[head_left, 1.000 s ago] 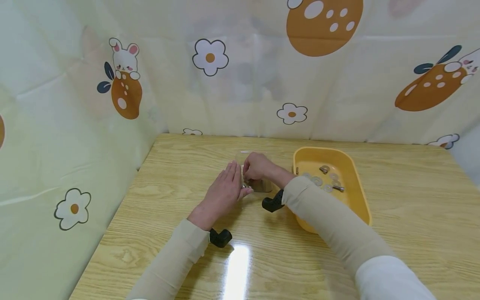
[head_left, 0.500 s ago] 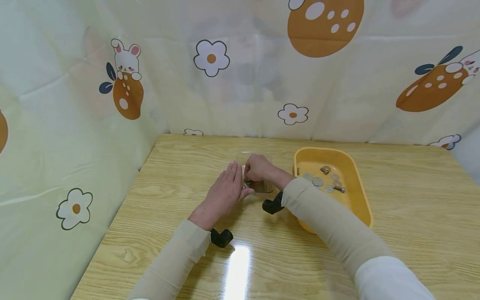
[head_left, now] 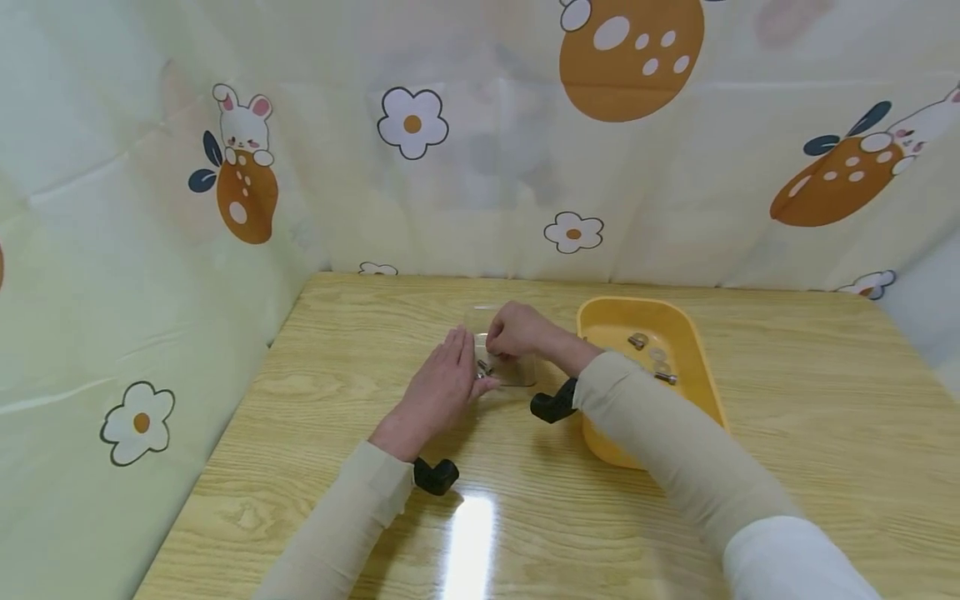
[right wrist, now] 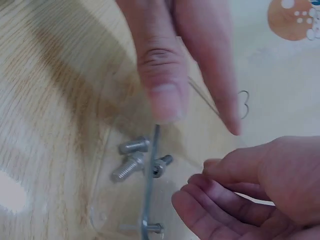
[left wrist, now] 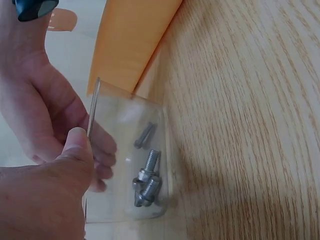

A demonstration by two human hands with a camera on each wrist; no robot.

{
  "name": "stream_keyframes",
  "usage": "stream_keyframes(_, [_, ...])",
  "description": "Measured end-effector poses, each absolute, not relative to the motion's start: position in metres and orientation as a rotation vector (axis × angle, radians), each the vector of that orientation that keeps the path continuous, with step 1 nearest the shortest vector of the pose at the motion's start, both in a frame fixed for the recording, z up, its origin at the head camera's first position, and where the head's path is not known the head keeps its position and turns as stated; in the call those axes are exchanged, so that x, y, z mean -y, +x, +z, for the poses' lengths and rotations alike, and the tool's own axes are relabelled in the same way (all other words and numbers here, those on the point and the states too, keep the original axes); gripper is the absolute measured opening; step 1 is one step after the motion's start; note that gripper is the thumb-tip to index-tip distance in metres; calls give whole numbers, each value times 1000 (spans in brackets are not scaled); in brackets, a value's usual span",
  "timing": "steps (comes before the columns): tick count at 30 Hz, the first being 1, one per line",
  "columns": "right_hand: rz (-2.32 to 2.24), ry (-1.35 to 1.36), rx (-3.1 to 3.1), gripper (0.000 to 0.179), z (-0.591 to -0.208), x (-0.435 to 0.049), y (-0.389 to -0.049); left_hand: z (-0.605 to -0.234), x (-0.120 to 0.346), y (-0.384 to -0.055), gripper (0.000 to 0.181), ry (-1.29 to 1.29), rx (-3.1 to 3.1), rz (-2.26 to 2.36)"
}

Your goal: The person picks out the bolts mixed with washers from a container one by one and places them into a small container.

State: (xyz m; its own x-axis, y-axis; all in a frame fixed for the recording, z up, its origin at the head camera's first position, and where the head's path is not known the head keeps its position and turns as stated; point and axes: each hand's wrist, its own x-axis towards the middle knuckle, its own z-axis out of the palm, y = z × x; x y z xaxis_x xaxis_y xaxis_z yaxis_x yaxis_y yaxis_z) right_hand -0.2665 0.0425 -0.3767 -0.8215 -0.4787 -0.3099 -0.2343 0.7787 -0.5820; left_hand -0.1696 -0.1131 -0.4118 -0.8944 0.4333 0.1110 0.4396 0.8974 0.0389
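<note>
A clear plastic box (head_left: 519, 382) stands on the table, with several metal bolts (left wrist: 147, 187) in it and a thinner bolt (left wrist: 145, 135) lying apart from them. Along the box's left side lies my left hand (head_left: 435, 387), its fingers straight and together. Its thumb (right wrist: 167, 95) touches the top of one wall. My right hand (head_left: 525, 329) hovers at the box's far right, above the bolts. In the right wrist view its fingers are curled and the thumb (right wrist: 235, 167) meets the index finger; nothing shows between them.
To the right is a yellow tray (head_left: 708, 383) holding loose bolts (head_left: 666, 377) and flat washers (head_left: 658, 357), partly behind the right sleeve (head_left: 667, 433). A patterned curtain (head_left: 480, 183) hangs behind the wooden table (head_left: 360, 333). Black wrist cameras (head_left: 553, 406) sit near both wrists.
My right hand has lifted a little off the bolts in the box, so more of them shows. My left hand stays against the box. The head view has shifted slightly.
</note>
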Motion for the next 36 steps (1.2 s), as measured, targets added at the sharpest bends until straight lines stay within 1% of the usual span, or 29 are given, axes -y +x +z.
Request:
stream_keyframes(4, [-895, -451, -2413, 21, -370, -50, -264, -411, 113, -169, 79, -679, 2986, -122])
stream_keyframes(8, [-983, -426, -2347, 23, -362, -58, -261, -410, 112, -169, 79, -666, 3021, -167])
stream_keyframes(18, [-1122, -393, -2289, 21, -350, -84, -257, -405, 109, -170, 83, -608, 3119, -326])
stream_keyframes(23, [-1177, -397, -2254, 24, -347, -98, -259, -401, 109, -170, 84, -589, 3149, -406])
stream_keyframes(36, [-1304, -337, -2141, 25, -342, -140, -262, -397, 101, -172, 86, -596, 3136, -393])
